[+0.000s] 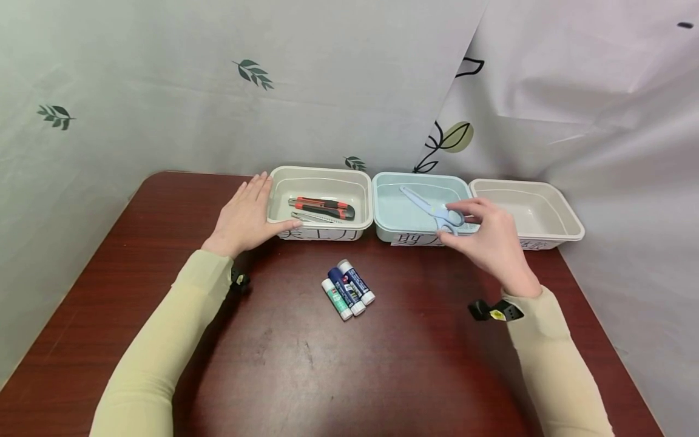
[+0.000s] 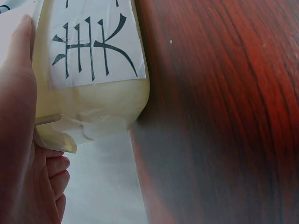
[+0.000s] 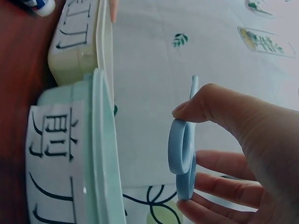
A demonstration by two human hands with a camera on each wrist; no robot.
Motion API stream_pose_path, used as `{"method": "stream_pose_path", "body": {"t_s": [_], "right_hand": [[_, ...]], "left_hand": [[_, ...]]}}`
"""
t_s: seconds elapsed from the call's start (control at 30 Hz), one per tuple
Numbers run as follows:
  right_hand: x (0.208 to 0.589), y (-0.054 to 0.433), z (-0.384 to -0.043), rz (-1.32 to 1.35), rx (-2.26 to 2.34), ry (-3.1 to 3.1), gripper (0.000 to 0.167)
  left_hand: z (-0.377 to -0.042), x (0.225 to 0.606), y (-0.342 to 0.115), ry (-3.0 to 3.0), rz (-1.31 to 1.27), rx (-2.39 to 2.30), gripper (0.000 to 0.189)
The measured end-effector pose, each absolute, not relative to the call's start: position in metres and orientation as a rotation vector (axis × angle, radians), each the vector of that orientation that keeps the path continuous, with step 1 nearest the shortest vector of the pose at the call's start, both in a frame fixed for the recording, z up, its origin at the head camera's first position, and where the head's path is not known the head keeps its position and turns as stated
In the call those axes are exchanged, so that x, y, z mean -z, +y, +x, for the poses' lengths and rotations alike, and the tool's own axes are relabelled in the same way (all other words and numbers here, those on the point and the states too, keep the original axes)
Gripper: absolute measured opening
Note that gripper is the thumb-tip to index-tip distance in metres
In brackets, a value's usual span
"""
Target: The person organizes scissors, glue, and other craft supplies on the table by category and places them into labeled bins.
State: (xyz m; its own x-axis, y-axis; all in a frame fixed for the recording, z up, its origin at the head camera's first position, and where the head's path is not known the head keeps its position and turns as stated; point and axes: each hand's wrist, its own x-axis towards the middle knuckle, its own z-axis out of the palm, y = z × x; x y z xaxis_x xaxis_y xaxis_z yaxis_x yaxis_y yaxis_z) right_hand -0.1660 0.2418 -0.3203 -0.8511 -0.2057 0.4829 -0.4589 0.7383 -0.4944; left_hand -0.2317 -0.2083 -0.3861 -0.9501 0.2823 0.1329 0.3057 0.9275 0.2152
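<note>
My right hand (image 1: 491,237) pinches light blue scissors (image 1: 438,212) by their handle loops, between thumb and fingertips. The blades point left and away, over the light blue bin (image 1: 389,209). In the right wrist view the scissors (image 3: 176,144) appear edge-on above that bin's rim. My left hand (image 1: 246,209) rests against the left end of a cream bin (image 1: 357,188), fingers straight along its side and thumb over the front rim corner. Inside lie red-and-black utility knives (image 1: 322,209) and a silvery one (image 1: 314,217).
A second cream bin (image 1: 532,206) stands right of the blue one, all three in a row at the table's back edge. Three glue sticks (image 1: 346,291) lie together on the dark red table (image 1: 262,364). Paper labels (image 3: 53,154) mark the bin fronts. A patterned curtain hangs behind.
</note>
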Motion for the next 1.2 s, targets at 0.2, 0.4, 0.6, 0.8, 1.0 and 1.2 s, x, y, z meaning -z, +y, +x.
{"method": "stream_pose_path", "body": {"t_s": [0.2,0.4,0.6,0.8,1.0,1.2], "right_hand": [[0.311,0.247,-0.184,0.493,-0.845,-2.535,0.04],[0.301,0.249,-0.2,0.459,-0.863,-2.554,0.038],[0.296,0.247,-0.216,0.444,-0.803,-2.593,0.037],[0.295,0.247,-0.232,0.46,-0.751,-2.64,0.037],[0.3,0.249,-0.246,0.449,-0.746,-2.688,0.039],[0.312,0.249,-0.258,0.446,-0.734,-2.782,0.044]], "left_hand": [[-0.232,0.386,-0.208,-2.986,-0.457,0.362,0.125],[-0.232,0.386,-0.208,-2.99,-0.453,0.357,0.125],[-0.232,0.385,-0.208,-2.993,-0.453,0.352,0.125],[-0.232,0.386,-0.208,-2.989,-0.453,0.345,0.125],[-0.232,0.385,-0.208,-2.988,-0.449,0.347,0.125],[-0.232,0.385,-0.207,-2.992,-0.45,0.357,0.125]]}}
